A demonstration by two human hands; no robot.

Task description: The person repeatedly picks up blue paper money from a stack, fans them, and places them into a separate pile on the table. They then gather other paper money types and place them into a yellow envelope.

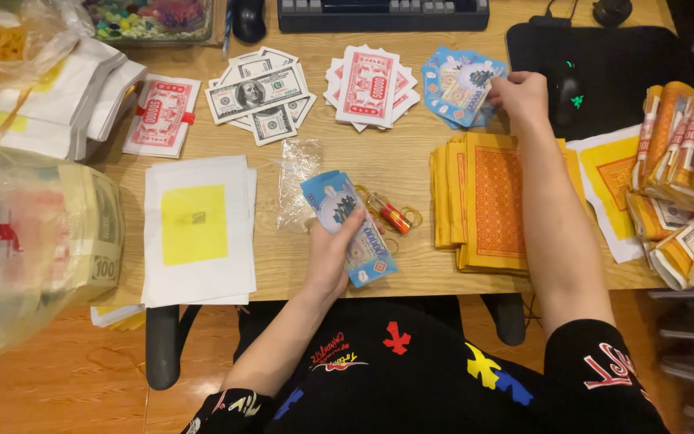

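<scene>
We look down on a wooden bench (347,173) spread with paper notes. The left hand (332,261) closes its grip around a stack of blue notes (351,229) at the near middle. The right hand (520,98) reaches far right, fingers pinching what seems a single blue note on a fanned blue pile (459,87). Left of that pile lie red notes (368,87) and grey banknotes (260,96). Orange-printed yellow sheets (487,201) lie under the right forearm.
</scene>
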